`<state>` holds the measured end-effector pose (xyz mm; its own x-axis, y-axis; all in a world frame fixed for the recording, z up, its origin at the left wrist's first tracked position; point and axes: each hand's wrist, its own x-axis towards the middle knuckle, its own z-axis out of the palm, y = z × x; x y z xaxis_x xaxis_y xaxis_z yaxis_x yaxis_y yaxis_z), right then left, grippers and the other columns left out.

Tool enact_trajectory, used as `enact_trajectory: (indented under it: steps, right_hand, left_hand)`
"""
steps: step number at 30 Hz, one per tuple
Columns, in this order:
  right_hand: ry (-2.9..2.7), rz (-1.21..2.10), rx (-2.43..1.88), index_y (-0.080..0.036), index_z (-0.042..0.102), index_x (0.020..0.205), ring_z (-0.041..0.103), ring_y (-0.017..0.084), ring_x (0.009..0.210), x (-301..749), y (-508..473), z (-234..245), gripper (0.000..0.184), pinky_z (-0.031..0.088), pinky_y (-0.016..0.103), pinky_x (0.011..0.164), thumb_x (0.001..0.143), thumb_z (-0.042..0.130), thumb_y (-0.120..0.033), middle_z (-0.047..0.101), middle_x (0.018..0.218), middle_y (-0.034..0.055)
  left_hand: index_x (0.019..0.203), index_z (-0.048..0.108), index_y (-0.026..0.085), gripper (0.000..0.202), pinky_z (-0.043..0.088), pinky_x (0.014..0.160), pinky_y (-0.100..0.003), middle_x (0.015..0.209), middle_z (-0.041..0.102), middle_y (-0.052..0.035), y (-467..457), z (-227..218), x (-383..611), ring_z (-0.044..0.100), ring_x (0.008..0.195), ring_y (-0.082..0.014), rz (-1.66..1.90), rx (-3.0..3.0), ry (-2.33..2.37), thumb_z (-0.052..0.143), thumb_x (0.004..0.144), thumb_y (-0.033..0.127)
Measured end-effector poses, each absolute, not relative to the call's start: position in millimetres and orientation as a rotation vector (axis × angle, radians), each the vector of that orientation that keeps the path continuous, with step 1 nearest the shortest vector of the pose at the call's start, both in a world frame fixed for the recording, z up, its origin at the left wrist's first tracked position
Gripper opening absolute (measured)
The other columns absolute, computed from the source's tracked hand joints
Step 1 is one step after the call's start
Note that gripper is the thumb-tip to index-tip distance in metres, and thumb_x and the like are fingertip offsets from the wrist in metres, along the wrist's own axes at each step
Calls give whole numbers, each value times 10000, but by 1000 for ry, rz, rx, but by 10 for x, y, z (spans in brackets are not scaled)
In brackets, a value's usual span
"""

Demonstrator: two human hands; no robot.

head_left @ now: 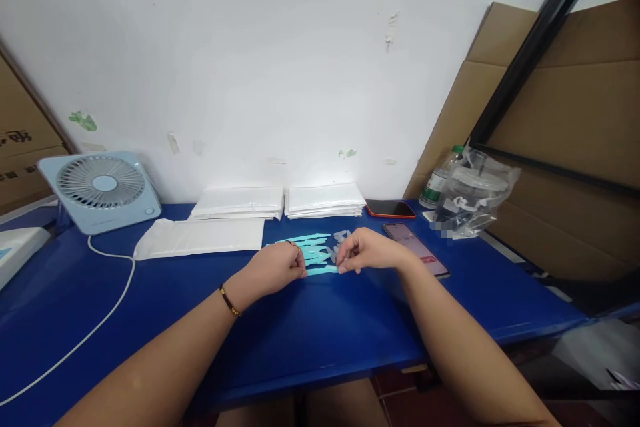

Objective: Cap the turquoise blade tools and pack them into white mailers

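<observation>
A thin turquoise plastic stick (320, 271), shaped like a small eyebrow razor, lies stretched between my two hands just above the table's surface. My left hand (281, 267) pinches its left end between thumb and fingers. At its paler right end, the thumb and forefinger of my right hand (367, 251) are closed; whether a clear cap sits there I cannot make out. Several more turquoise sticks (314, 240) lie side by side behind it, partly hidden by my left hand. Small clear caps (341, 236) are scattered beside them, close to my right fingers.
Two stacks of white packets, one left (237, 202) and one right (324, 200), stand against the wall, with a flat white packet (205, 238) in front. A fan (105, 183) with a cable is at left. Two phones (391, 208), a bottle (435, 187) and a bagged cup (475, 197) are at right.
</observation>
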<state>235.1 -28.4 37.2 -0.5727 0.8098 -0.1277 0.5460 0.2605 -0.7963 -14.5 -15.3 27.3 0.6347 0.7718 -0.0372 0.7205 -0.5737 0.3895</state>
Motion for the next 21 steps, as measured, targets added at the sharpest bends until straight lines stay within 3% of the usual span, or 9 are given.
enact_trajectory:
  steps: [4, 10, 17, 21]
  right_hand:
    - [-2124, 1123, -1272, -127, 683, 756, 567, 106, 541, 2375, -245, 340, 244, 444, 202, 494, 728, 630, -363, 641, 655, 36]
    - [-2112, 1145, -1275, -125, 689, 828, 562, 111, 514, 2331, -215, 282, 325, 466, 219, 494, 665, 690, -406, 632, 620, 26]
    - [-2121, 1092, -1326, -126, 699, 806, 578, 128, 552, 2465, -148, 246, 300, 460, 229, 513, 702, 651, -403, 638, 630, 36]
    - [-2134, 808, -1394, -151, 692, 867, 582, 141, 628, 2579, -121, 304, 312, 446, 237, 572, 724, 625, -420, 655, 720, 40]
  left_hand:
    - [723, 644, 210, 156, 367, 551, -237, 794, 646, -16, -66, 308, -206, 564, 682, -150, 200, 2477, 1290, 540, 746, 323]
    - [737, 649, 208, 193, 378, 558, -239, 788, 641, -14, -53, 282, -199, 571, 680, -147, 208, 2451, 1259, 530, 756, 360]
    - [692, 641, 211, 188, 359, 529, -248, 725, 646, -6, 4, 299, -257, 567, 646, -157, 209, 2429, 1348, 543, 735, 366]
    - [716, 651, 218, 186, 368, 543, -242, 754, 645, -6, 2, 277, -254, 578, 673, -157, 196, 2419, 1302, 561, 720, 380]
